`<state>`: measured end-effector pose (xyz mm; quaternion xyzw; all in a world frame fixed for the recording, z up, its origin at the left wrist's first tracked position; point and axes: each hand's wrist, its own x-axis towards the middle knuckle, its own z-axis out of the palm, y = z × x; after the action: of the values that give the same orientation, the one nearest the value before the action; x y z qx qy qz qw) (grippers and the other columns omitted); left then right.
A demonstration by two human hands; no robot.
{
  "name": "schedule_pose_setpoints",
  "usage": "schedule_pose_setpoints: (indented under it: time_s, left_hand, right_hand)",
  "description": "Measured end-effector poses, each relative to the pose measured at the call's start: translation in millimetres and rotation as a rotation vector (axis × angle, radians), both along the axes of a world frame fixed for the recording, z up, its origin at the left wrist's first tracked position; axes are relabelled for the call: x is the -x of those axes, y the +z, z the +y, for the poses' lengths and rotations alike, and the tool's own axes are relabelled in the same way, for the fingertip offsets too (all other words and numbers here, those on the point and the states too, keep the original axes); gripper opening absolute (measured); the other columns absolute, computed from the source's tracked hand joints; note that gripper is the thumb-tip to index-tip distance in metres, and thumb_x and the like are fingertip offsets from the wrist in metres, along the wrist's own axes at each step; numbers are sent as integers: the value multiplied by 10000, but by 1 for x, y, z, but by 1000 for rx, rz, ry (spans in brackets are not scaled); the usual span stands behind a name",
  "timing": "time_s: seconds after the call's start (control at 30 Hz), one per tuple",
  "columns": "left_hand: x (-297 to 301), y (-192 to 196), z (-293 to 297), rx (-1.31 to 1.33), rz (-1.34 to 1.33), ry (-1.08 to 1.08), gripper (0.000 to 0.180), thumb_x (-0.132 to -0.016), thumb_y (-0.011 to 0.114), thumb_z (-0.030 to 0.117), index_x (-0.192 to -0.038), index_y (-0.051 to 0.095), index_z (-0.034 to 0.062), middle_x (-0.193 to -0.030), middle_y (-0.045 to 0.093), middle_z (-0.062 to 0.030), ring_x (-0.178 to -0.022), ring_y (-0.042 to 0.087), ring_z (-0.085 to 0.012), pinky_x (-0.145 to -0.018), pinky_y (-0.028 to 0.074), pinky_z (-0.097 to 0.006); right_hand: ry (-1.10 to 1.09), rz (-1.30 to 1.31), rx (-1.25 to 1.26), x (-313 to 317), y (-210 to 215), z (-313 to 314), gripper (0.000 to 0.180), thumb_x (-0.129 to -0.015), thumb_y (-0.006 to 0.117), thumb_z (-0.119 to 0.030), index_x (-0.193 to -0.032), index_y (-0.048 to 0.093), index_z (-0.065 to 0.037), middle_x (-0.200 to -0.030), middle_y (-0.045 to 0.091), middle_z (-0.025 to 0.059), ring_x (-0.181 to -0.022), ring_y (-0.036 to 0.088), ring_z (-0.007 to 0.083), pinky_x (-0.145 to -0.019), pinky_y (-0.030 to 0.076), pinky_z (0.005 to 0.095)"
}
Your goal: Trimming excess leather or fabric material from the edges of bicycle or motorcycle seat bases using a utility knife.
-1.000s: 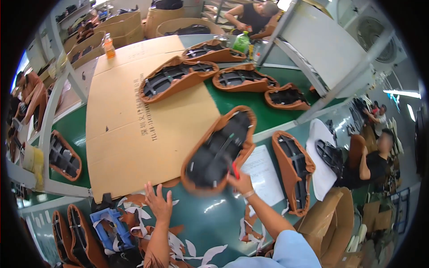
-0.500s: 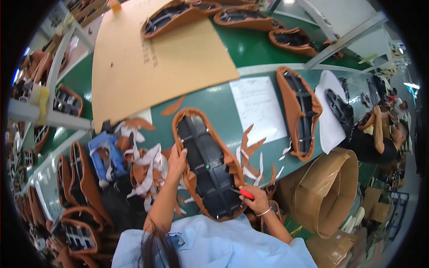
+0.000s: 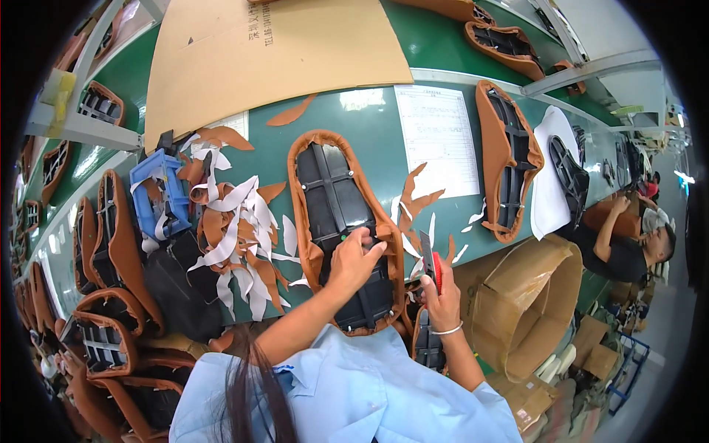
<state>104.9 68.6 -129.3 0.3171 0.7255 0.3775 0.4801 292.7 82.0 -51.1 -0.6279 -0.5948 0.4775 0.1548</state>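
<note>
A long seat (image 3: 338,184) lies bottom up in front of me on the green table, its brown cover folded over the rim of a ribbed black base. My left hand (image 3: 354,260) rests over the middle of that base, thumb and forefinger apart, nothing visible between them; the other fingers are partly hidden. In my right hand (image 3: 444,303) is a red utility knife (image 3: 437,273) with its blade out, pointing up and away. This hand is raised just right of the seat's near end, and the blade is apart from the cover.
Brown and white offcuts (image 3: 236,229) pile up left of the seat beside a blue basket (image 3: 159,193). A printed sheet (image 3: 437,140) and another seat (image 3: 509,159) lie at right. A large open cardboard box (image 3: 521,303) stands near right. Farther right sits another person (image 3: 628,244).
My left hand has left the seat's left edge and moved right onto the base. My right hand has lifted the knife away from the seat's near right edge. The view has shifted.
</note>
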Motion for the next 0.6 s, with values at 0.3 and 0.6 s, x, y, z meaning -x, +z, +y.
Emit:
schedule_pose_setpoints:
  time_s: [0.3, 0.6]
  left_hand:
    - [-30, -5, 15, -365, 57, 263, 118, -777, 666, 32, -844, 573, 3, -767, 549, -80, -625, 562, -172, -583, 459, -295]
    - [-11, -4, 12, -451, 45, 91, 214, -821, 582, 147, -680, 517, 1, -636, 470, -118, -614, 515, -288, -558, 397, -367]
  right_hand:
    - [136, -117, -235, 19, 0, 4, 454, -915, 544, -232, -1297, 424, -19, -1175, 561, 231, -1028, 578, 397, -853, 467, 416]
    - [520, -368, -563, 26, 13, 27, 502, -857, 599, -129, -1338, 454, -139, -867, 613, 117, -694, 625, 287, -578, 496, 366]
